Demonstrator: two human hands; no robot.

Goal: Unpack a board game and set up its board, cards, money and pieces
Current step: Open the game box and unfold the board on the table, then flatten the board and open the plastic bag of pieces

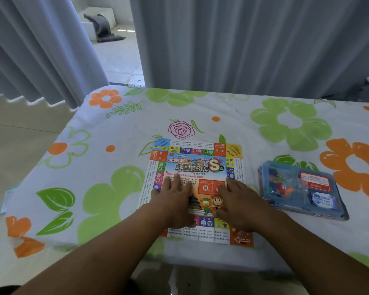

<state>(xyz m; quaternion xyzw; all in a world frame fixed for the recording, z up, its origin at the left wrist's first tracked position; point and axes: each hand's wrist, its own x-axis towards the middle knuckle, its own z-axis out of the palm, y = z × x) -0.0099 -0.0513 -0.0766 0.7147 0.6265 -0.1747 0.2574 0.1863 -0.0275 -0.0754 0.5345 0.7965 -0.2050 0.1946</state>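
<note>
Board (197,167) lies unfolded on the flowered tablecloth (285,124); left hand (175,195) and right hand (238,196) press flat on it, fingers spread, holding nothing. Likely smoothing step. Next probably the blue box (303,190) right of board, for its cards and pieces.

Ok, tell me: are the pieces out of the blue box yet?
No, the pieces and cards lie inside the blue box, beside the board.
</note>
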